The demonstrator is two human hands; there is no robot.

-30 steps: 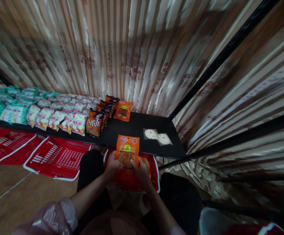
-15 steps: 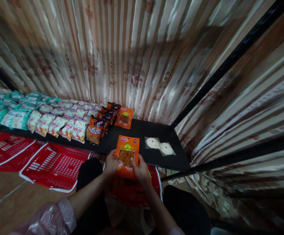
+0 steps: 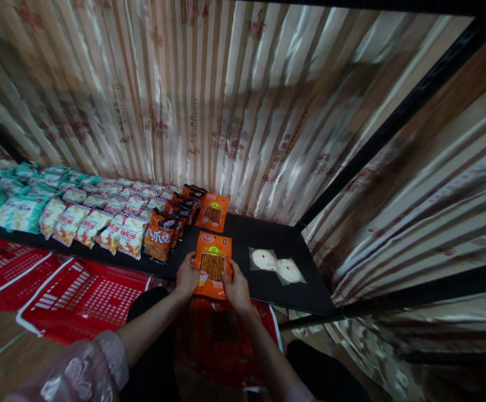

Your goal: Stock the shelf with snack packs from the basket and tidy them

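An orange snack packet point(image 3: 212, 267) with a clear window showing brown strips is held by both its sides at the front of the black shelf point(image 3: 263, 226). My left hand point(image 3: 187, 276) grips its left edge, and my right hand point(image 3: 236, 285) pinches the right edge with the thumb on the front. Behind it lies a matching orange packet point(image 3: 213, 212). To its left stand dark orange-and-black snack bags point(image 3: 160, 234). Two round white items in clear wrappers point(image 3: 277, 264) lie to the right of my hands.
Rows of white snack bags point(image 3: 131, 234) and green-and-white bags point(image 3: 29, 214) fill the shelf's left side. Red baskets point(image 3: 90, 296) sit below the front edge, one red basket point(image 3: 276, 329) between my knees. Black posts point(image 3: 389, 123) and a striped curtain point(image 3: 259, 84) enclose the shelf.
Both hands have moved the held orange packet forward, away from me, onto or just over the shelf, closer to the matching packet. The view has shifted slightly.
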